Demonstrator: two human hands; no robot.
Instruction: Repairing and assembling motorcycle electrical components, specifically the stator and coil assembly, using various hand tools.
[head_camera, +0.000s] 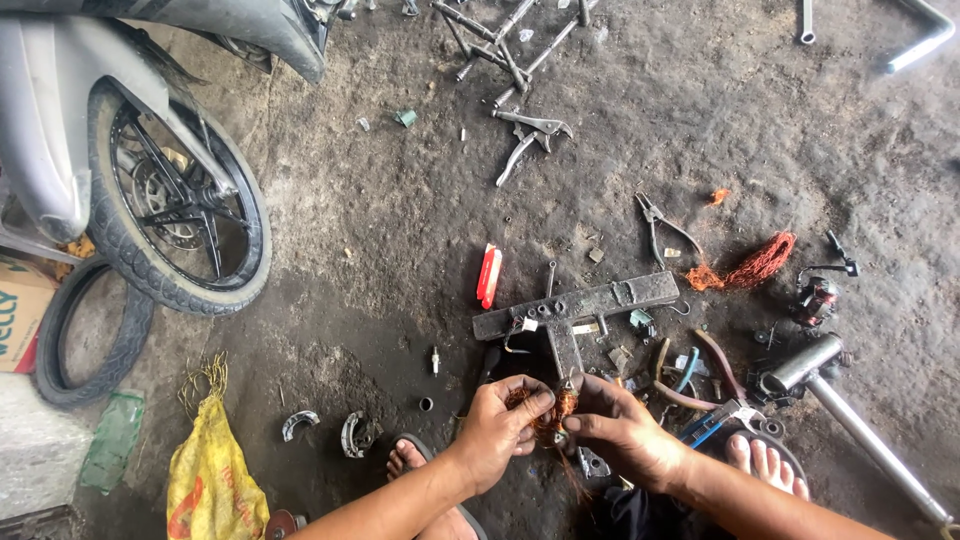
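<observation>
a: what is held nearest the camera?

b: a small coil of copper wire (552, 408) is pinched between both hands, low in the middle. the left hand (500, 425) is curled shut around its near side, and the fingers of the right hand (625, 430) are closed on its far side, so it is probably kept steady from both ends. loose reddish strands are seen trailing down from it.

a: and just around them?

b: bare feet in sandals are set on the dirt floor (400, 230). blue-handled pliers (715, 420) and a chromed tube (850, 415) are laid beside the right hand, seemingly within easy reach. a crumpled yellow sack (205, 475) is slumped to the left.

a: farther out?

b: a flat, rusted metal t-bar (575, 308) is laid just beyond the hands, with a red lighter-like piece (488, 276) beside it. a tangle of orange wire (755, 265) is heaped to the right. a motorcycle wheel (175, 205), black and spoked, is stood at far left, with locking pliers (528, 140) left well beyond.
</observation>
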